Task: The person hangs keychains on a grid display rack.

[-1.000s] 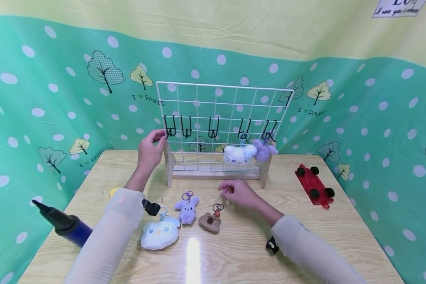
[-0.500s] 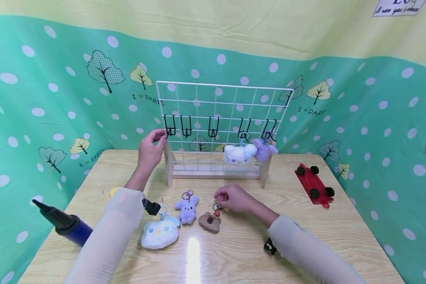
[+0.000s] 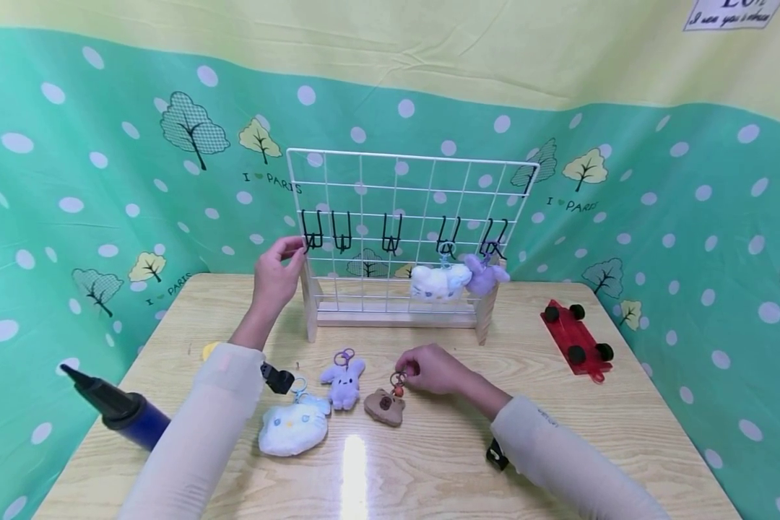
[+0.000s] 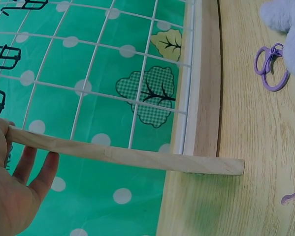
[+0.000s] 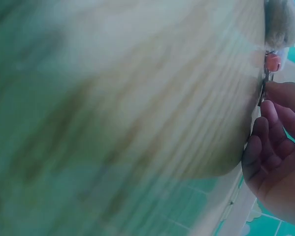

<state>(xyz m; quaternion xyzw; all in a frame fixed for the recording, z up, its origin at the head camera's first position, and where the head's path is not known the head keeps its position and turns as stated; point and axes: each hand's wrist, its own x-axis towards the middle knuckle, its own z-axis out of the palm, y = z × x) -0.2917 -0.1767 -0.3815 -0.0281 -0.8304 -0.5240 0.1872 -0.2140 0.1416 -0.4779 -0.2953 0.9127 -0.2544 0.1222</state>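
My left hand (image 3: 278, 273) holds the left wooden post (image 4: 113, 153) of a white wire-grid rack (image 3: 413, 157), thumb on one side and fingers on the other in the left wrist view. On the table, my right hand (image 3: 435, 368) pinches the metal ring of a brown plush animal-head keychain (image 3: 385, 408). Its orange bell (image 5: 273, 62) shows beside the thumb in the right wrist view. Left of it lie a purple bunny keychain (image 3: 345, 386) and a white cat-face plush keychain (image 3: 292, 429). A white plush (image 3: 437, 284) and a purple one (image 3: 486, 276) hang from the rack's right hooks.
Black hooks (image 3: 391, 235) line the grid; the left ones hold no plush. A red toy car chassis (image 3: 575, 338) with black wheels lies at the right. A blue bottle (image 3: 136, 422) with a black nozzle stands at the left, partly behind my sleeve. A yellow object (image 3: 209, 351) is mostly hidden.
My right hand has come down and toward me, onto the ring of the brown keychain, where its fingertips have closed. The left hand stays on the rack's post.
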